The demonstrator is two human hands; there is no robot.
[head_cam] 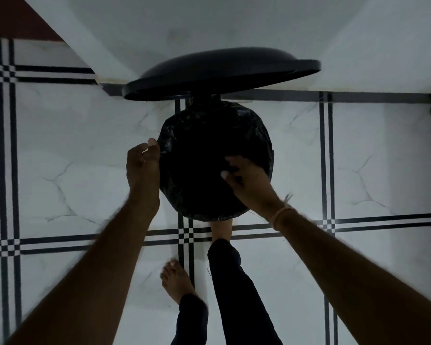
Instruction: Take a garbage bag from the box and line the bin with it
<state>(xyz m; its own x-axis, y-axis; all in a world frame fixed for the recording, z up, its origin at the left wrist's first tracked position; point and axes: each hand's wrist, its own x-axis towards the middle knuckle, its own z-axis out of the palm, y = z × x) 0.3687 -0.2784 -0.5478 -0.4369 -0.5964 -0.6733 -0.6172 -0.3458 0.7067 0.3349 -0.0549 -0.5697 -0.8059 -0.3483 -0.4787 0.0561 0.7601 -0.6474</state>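
Floor (60, 150): tiled, underfoot.
Bin lid (219, 70): propped open.
Garbage bag (209, 135): already stretched over bin rim.
Left hand (142, 163): fingers curled, tucking bag edge at rim.
Right hand (246, 180): pinching bag plastic inside.
Progress: nearly lined; final smoothing left.
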